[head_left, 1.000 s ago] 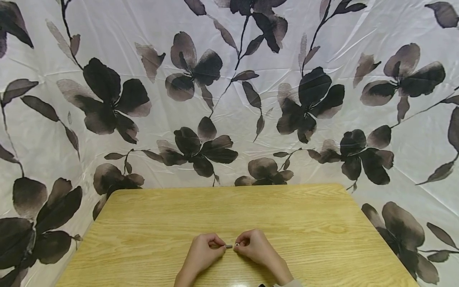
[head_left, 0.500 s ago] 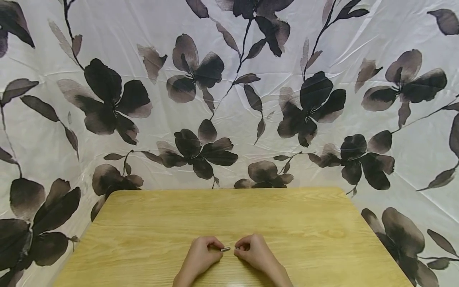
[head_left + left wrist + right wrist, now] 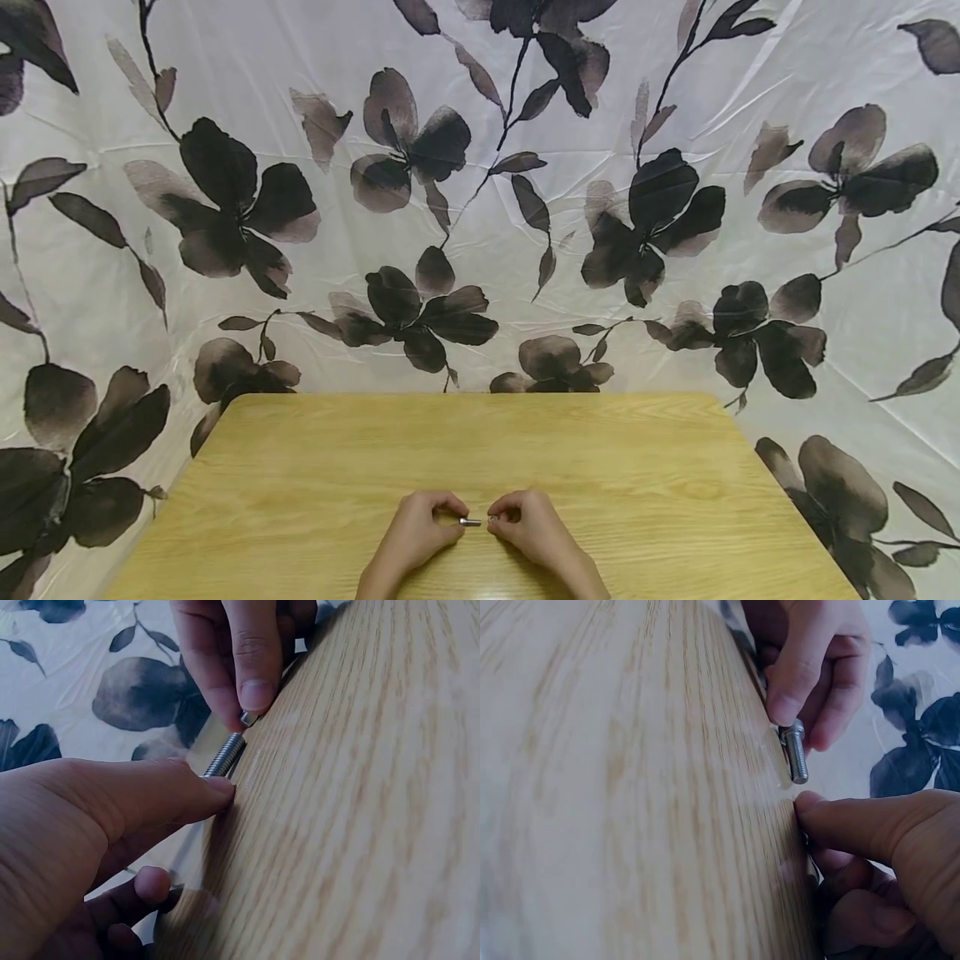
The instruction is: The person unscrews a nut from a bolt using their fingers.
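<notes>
A silver threaded bolt (image 3: 471,522) is pinched near its head between the thumb and a finger of my left hand (image 3: 420,529). Its shank points toward my right hand (image 3: 534,529). Threads show along the bolt (image 3: 225,755) in the left wrist view, and its head end by the fingertips shows on the bolt (image 3: 798,757) in the right wrist view. My right hand pinches a small metal nut (image 3: 248,718), mostly covered by thumb and finger. A narrow gap separates bolt tip and nut in the head view. In the right wrist view the fingers hide the nut.
Both hands work low over a wood-grain table (image 3: 480,442) with rounded far corners. Behind and beside it hangs a pale cloth (image 3: 525,275) printed with dark flowers.
The bolt has drawn slightly left, away from the right hand, showing more of its length, and has levelled after a brief tilt. Both hands keep their pinch.
</notes>
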Available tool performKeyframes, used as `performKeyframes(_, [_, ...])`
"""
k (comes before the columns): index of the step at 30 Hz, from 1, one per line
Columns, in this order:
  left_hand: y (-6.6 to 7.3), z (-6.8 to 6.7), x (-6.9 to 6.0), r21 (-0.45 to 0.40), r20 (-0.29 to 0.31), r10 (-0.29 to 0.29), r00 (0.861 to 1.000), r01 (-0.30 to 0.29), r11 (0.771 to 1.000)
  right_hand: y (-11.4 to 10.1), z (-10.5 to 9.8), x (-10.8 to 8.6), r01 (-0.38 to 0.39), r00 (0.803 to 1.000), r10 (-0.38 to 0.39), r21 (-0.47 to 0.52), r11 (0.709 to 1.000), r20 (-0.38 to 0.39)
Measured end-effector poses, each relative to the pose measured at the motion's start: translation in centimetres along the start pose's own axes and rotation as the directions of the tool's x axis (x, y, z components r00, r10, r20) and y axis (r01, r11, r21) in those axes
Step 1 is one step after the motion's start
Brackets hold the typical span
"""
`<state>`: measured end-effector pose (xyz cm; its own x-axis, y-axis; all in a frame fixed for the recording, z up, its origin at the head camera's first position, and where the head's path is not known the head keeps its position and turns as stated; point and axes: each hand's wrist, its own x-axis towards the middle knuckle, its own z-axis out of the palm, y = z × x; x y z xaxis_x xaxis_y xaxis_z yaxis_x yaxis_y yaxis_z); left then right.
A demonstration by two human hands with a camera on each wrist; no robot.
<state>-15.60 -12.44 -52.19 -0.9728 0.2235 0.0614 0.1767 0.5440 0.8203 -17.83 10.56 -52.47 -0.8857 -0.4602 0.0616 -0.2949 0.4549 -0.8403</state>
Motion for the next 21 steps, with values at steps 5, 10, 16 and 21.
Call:
performKeyframes(5, [0.1,0.3,0.3,-0.022,0.0,-0.009,1.0,0.009,1.0,0.1,-0.2,0.1,0.013,1.0,-0.013,-0.019,1.0,-0.008])
performKeyframes(10, [0.3,0.7,0.4,-0.039,-0.022,0.002,1.0,-0.003,0.999,0.1,-0.3,0.1,0.012,1.0,-0.012,-0.026,1.0,0.001])
performKeyframes(16, [0.5,0.8,0.6,-0.056,-0.012,0.009,1.0,-0.01,0.998,0.2,-0.8,0.0,-0.003,1.0,0.003,-0.02,1.0,0.014])
performKeyframes(21, [0.1,0.1,0.8,-0.07,-0.008,0.015,1.0,-0.015,0.997,0.4,-2.3,-0.4,0.012,1.0,-0.012,-0.004,1.0,0.029])
